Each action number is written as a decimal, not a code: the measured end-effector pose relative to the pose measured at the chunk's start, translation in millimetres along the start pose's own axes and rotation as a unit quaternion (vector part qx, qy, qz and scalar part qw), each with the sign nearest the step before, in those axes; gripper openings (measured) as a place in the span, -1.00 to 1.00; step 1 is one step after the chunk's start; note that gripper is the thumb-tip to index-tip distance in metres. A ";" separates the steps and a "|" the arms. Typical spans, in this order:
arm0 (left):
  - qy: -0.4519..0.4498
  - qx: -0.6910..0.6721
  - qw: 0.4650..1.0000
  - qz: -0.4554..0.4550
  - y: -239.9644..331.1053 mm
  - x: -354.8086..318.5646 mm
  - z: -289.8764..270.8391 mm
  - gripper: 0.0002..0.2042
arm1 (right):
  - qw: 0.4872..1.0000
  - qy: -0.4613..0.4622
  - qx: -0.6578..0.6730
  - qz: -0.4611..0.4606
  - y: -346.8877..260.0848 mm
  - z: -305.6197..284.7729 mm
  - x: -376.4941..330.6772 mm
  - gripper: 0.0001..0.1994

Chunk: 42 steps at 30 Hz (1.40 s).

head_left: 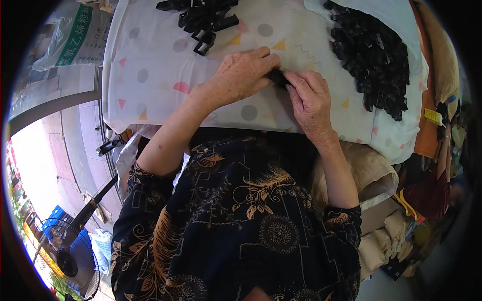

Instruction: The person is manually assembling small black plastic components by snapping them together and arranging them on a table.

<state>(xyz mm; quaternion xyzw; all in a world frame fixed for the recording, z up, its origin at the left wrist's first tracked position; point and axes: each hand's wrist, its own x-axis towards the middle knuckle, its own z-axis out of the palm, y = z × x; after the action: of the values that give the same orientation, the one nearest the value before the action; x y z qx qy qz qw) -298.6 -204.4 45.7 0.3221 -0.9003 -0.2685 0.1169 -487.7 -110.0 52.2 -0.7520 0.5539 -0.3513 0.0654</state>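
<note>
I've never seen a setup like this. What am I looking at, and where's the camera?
There's no machine at work here, just a person's bare hands. The one picture comes from a wide fisheye camera worn on the head, looking down, so straight edges bend near the rim. The left hand and right hand hold a small black piece at their fingertips, mostly hidden. Below is a cloth-covered table, with a pile of black pieces beyond the left hand and a larger-looking heap at the right.

An electric fan (66,263) stands at lower left, a green-banded plastic sack (75,37) upper left, a yellow label (433,116) far right.
</note>
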 end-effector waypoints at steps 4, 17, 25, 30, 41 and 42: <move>0.026 -0.015 0.999 0.015 -1.1 -2.6 -0.5 -0.71 | 0.998 -0.024 -0.044 -0.029 0.7 -0.2 -0.4 -0.67; 0.063 -0.033 0.997 0.017 -0.5 -8.0 5.7 -0.72 | 0.998 -0.021 -0.046 -0.029 0.0 -0.7 -7.4 -0.65; 0.048 -0.041 0.998 0.009 1.1 -5.4 0.5 -0.74 | 0.989 -0.054 -0.125 -0.056 -0.4 0.6 -8.6 -0.63; 0.024 -0.044 0.999 -0.004 -2.1 -8.3 2.7 -0.73 | 0.986 -0.053 -0.147 -0.061 0.6 4.0 -17.3 -0.59; 0.163 0.207 0.955 -0.138 -54.3 21.8 -61.0 -0.77 | 0.937 0.042 -0.335 0.092 92.8 -43.4 19.2 -0.74; 0.143 0.238 0.955 -0.103 -58.5 24.5 -57.8 -0.79 | 0.935 0.033 -0.347 0.065 99.3 -41.7 19.7 -0.74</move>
<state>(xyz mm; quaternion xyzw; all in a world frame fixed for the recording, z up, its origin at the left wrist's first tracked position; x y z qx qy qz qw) -265.0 -281.6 61.8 0.4664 -0.8740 -0.0088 0.1361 -588.2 -152.7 43.8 -0.6784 0.6907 -0.1567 -0.1954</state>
